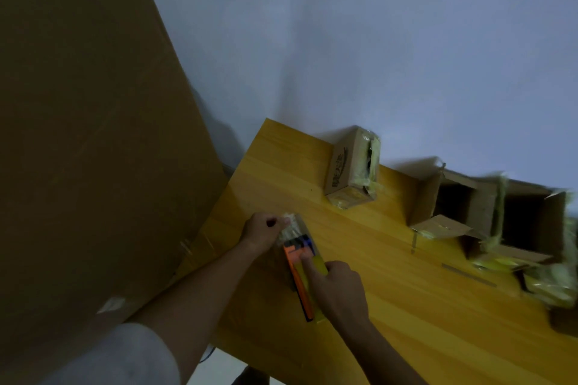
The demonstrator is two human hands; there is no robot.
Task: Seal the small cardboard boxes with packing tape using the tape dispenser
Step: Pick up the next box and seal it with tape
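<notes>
Orange-and-blue tape dispenser [298,262] at lower centre of wooden counter [406,306], handle gripped by right hand [336,286], crumpled tape end [289,228] pinched by left hand [261,230]

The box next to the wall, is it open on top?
No, the small box beside the wall is closed, with yellowish tape wrapped over its end.

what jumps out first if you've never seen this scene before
The two hands at the wooden table's near edge draw the eye: the right hand grips an orange and yellow tape dispenser, while the left hand pinches the tape end at its front. Behind them a small taped box stands by the wall, with open boxes to its right and a big cardboard sheet filling the left.
</notes>
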